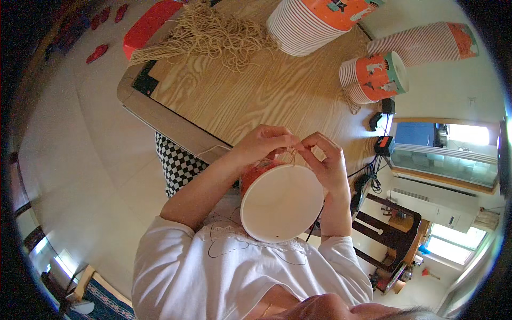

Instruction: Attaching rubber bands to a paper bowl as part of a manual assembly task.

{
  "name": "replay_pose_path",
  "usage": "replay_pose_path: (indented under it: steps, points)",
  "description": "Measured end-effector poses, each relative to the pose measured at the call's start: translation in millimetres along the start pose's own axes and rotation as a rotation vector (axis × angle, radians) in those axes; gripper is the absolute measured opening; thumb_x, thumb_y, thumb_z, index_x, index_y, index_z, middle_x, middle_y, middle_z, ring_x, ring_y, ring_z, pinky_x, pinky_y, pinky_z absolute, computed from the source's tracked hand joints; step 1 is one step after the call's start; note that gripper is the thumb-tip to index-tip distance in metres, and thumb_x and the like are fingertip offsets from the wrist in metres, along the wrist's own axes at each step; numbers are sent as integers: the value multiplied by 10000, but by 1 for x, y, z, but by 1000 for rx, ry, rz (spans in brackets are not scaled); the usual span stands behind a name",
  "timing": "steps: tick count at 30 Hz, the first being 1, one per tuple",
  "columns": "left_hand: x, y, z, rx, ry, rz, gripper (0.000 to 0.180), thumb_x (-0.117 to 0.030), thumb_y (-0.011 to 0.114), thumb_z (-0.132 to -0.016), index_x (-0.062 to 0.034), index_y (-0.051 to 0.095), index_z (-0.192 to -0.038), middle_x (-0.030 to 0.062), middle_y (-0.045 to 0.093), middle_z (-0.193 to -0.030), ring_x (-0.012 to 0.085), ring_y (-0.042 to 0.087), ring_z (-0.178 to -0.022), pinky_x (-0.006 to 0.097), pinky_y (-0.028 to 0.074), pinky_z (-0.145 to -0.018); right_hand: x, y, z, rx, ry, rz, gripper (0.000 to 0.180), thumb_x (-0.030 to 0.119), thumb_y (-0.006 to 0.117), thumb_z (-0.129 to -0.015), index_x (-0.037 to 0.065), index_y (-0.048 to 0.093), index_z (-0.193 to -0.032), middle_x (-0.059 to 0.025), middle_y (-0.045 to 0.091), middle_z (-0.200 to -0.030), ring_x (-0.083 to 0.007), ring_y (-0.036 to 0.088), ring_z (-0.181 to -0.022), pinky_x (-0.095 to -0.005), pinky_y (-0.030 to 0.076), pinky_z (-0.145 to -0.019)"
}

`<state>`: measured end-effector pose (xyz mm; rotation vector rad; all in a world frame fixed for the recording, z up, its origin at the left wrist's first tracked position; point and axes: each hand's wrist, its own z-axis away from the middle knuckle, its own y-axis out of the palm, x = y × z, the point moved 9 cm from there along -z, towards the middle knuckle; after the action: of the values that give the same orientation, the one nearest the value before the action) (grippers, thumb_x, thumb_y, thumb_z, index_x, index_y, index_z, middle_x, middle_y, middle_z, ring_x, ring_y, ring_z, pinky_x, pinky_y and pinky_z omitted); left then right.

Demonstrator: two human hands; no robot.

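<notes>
A round paper bucket [282,204] is tilted against my front, its white inside facing up and a strip of its red outside showing on the left. One small dark hole shows near its lower rim. At its far rim my left hand [266,143] is closed in a pinch on a thin tan cord [293,153]. My right hand [324,159] pinches the same cord, fingertips almost touching those of the left. Fingers hide part of the cord and where it meets the rim. A pale cord end [214,148] trails left of my left wrist.
On the wooden table [224,98] lie a heap of tan cords [213,37] and a tall stack of paper buckets [312,26]. Smaller bucket stacks [373,77] lie at the right, near black cables [376,181]. A red object [152,24] sits at the table's far left corner.
</notes>
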<state>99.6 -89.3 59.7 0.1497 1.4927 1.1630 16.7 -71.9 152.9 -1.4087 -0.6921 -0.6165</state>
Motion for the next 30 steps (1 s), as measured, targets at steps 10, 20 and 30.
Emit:
replay_pose_path:
  steps: [10,20,30]
  points:
    - [-6,-11,4,-124,50,-223,229,-241,625,-834,-67,674,-975,-8,650,-819,38,503,-658,209,420,-599,-11,-6,1,-87,20,19,55,-22,638,-758,-4,609,-801,-48,586,-739,-117,547,-721,-238,436,-695]
    - [-10,-13,-1,-119,179,-461,209,-194,675,-784,-37,682,-923,24,656,-791,61,534,-654,215,446,-618,-11,-4,-2,-75,6,-6,92,32,671,-751,12,611,-817,-65,614,-772,-154,592,-742,-272,468,-675]
    - [-16,-13,0,-123,172,-496,170,-159,674,-782,-33,659,-895,21,645,-779,53,536,-652,209,436,-601,-41,11,-1,-10,137,-351,108,37,633,-793,16,602,-895,-45,605,-853,-133,578,-813,-253,453,-738]
